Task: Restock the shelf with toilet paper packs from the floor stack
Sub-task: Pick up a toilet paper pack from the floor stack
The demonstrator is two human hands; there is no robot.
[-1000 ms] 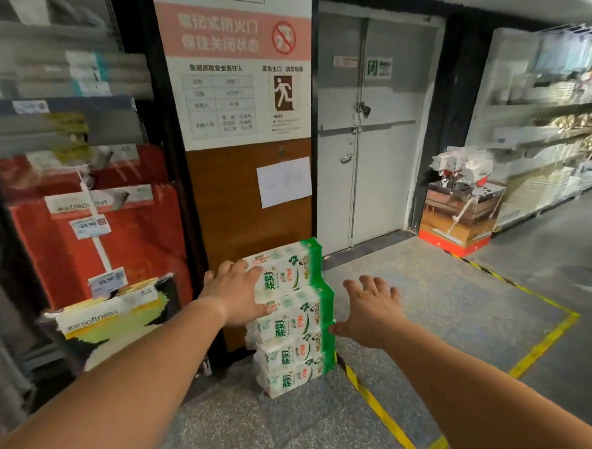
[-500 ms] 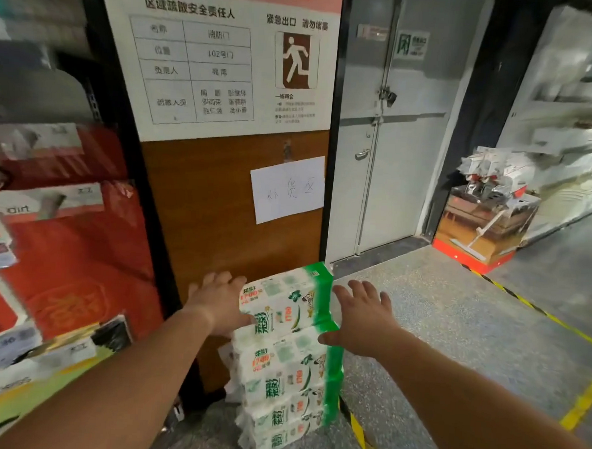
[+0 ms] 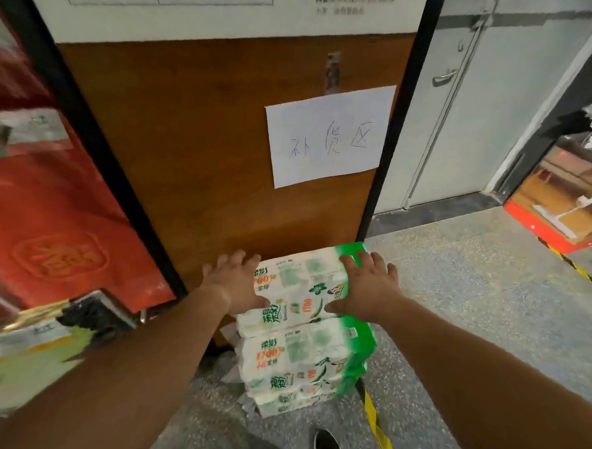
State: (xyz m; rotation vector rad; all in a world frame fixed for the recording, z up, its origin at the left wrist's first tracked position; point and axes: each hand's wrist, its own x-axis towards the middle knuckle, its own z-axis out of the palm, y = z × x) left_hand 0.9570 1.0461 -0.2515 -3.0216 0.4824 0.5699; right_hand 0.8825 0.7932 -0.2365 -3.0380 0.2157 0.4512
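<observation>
Handwritten paper note (image 3: 328,136) on brown wooden panel (image 3: 196,143)

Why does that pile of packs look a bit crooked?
The stack of packs is uneven: its lower packs sit shifted right of the top pack, edges unaligned. Both hands flank the top pack.

Your way is blocked behind the stack (image 3: 302,331) by the brown panel (image 3: 202,157); open floor (image 3: 472,302) lies at frame right

Red goods (image 3: 58,218) at left are smearing into blur. Notice board (image 3: 209,10) is running off the top edge. Right hand (image 3: 366,290) is hiding the pack's (image 3: 298,286) end.
</observation>
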